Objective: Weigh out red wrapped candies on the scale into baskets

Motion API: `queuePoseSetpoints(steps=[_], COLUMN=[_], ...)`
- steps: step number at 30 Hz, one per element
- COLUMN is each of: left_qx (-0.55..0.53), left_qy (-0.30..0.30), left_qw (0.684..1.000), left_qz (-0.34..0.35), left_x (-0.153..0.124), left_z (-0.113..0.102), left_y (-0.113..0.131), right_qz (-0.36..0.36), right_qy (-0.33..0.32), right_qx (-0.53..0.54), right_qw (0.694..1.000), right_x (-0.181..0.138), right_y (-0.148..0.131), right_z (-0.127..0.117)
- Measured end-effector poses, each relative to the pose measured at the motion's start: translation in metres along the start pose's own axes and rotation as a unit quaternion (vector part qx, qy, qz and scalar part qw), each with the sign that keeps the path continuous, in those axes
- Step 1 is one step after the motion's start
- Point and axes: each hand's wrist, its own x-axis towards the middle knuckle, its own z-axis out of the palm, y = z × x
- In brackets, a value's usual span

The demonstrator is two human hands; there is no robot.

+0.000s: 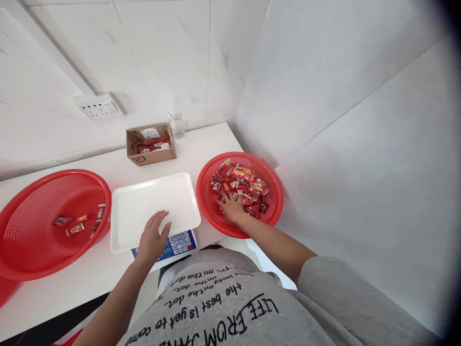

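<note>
Right hand (232, 209) lies spread on sweets (245, 174) right of the tray (133, 211): gathering, apparently. Left hand (152, 240) spread over tray's near edge. Next calls for curling right fingers.

Small wrapped packets (248, 180), mostly red, heaped loosely in round red basket (280, 196); white rectangular tray (147, 202) just beside.

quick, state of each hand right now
Left hand: open, nothing visible in it, over the tray.
Right hand: on the packets; can't tell whether it grips any.
</note>
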Motion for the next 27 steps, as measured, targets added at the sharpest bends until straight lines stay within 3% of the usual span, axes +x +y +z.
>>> queuePoseSetpoints(steps=[4,9,11,14,16,18,21,24,27], left_qx=[-0.007,-0.015,-0.020,-0.027,-0.030,-0.031,-0.029,-0.027,-0.027], left_qy=[-0.006,0.002,0.004,-0.007,-0.015,-0.021,-0.028,-0.029,-0.027], left_qw=[1.000,1.000,1.000,1.000,0.999,0.999,0.998,0.998,0.998], left_qz=[-0.001,0.005,0.006,0.011,0.019,0.028,0.041,0.046,0.044], left_x=[0.003,0.004,0.004,0.006,0.008,0.011,0.013,0.012,0.007], left_z=[0.001,0.001,0.002,0.003,0.004,0.005,0.005,0.004,0.004], left_y=[0.004,0.009,0.013,0.018,0.023,0.027,0.032,0.034,0.033], right_qz=[0.006,0.046,0.092,0.136,0.138,0.136,0.087,0.034,0.044], right_qy=[0.040,0.112,0.124,0.115,0.117,0.119,0.094,0.061,0.002], right_qx=[0.049,0.210,0.307,0.484,0.533,0.518,0.431,0.323,0.221], right_qw=[0.998,0.970,0.939,0.857,0.826,0.836,0.893,0.944,0.974], right_x=[0.017,0.022,0.020,0.011,0.004,-0.003,-0.009,-0.008,0.000], right_y=[0.006,0.031,0.039,0.047,0.050,0.052,0.049,0.032,0.009], right_z=[-0.012,-0.032,-0.038,-0.044,-0.046,-0.046,-0.039,-0.026,-0.010])
